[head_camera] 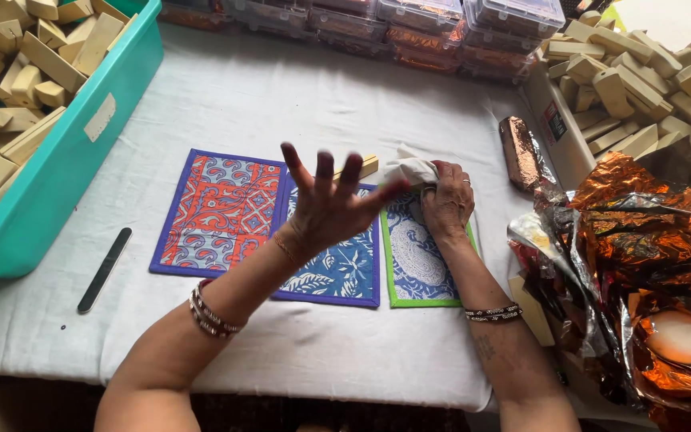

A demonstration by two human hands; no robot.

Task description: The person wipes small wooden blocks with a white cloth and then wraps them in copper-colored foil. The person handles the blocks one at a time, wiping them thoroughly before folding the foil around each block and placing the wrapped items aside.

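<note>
Now the right hand [447,202] grips a white cloth [411,170]; the left hand [325,204] is spread open, empty; wrapped pieces few, many bare blocks [641,88] remain.

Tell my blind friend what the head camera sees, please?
The right hand grips a white cloth over three patterned mats on a white table, while the left hand is raised, fingers spread. Bins of tan blocks stand on both sides.
</note>
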